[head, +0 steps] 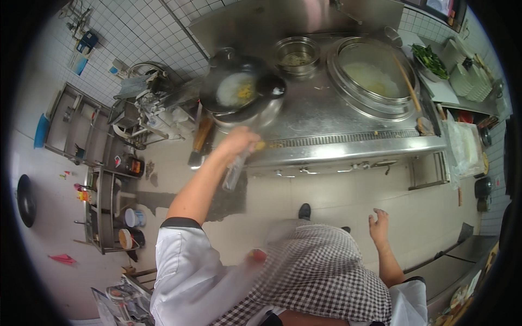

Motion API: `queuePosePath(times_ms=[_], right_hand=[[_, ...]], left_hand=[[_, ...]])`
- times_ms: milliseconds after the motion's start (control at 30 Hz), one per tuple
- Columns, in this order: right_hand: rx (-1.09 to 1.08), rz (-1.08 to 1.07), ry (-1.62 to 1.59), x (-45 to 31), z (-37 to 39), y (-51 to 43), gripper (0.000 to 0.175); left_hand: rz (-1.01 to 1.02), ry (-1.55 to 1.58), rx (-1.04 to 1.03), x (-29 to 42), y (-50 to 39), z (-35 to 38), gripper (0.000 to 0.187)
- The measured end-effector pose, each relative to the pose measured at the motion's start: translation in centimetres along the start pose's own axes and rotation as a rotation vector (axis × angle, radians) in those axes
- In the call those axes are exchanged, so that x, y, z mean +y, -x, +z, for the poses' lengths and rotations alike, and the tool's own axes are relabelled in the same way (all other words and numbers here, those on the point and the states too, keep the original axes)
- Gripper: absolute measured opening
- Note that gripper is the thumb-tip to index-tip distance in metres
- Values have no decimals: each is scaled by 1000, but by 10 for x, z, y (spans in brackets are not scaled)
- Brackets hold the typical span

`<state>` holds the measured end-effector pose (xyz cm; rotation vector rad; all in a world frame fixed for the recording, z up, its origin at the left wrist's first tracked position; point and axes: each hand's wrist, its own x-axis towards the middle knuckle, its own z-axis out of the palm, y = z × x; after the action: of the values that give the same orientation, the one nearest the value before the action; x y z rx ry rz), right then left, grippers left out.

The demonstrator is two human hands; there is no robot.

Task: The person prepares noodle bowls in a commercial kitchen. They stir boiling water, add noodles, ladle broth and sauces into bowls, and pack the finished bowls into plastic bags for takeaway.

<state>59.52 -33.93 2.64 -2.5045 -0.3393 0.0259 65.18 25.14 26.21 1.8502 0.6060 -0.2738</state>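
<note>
My left hand is closed around the long handle of a ladle, whose round, dark bowl is over the right side of a black wok. Cloudy white liquid with yellow bits lies in the wok; what the bits are, I cannot tell. The handle's pale lower end juts out below my fist, past the front edge of the steel stove. My right hand hangs over the floor on the right, fingers apart, with nothing in it.
A large steaming pot with a wooden stick across its rim stands at the right of the stove. A smaller steel pot is between it and the wok. Further right are leafy greens and stacked bowls. A wooden-handled tool leans left.
</note>
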Motion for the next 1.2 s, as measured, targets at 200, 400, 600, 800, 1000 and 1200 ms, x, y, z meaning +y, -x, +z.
queuePosePath(times_ms=[200,400,600,800,1000,1200], right_hand=[[52,188,-65,24,23,-7,28],[77,500,-49,22,-6,43,28],[87,684,-121,40,1,106,30],[51,704,-170,66,15,116,30],[49,648,-152,72,6,79,28],[45,680,-212,76,21,104,29]], left_hand=[[-173,-250,214,-37,-114,-146,20],[-248,-843,135,-58,-200,-184,21],[-341,671,-155,-73,-209,-164,18],[-172,929,-252,-79,-177,-145,16],[-4,-19,185,-81,-152,-191,20],[58,-595,555,-55,-116,-192,21]])
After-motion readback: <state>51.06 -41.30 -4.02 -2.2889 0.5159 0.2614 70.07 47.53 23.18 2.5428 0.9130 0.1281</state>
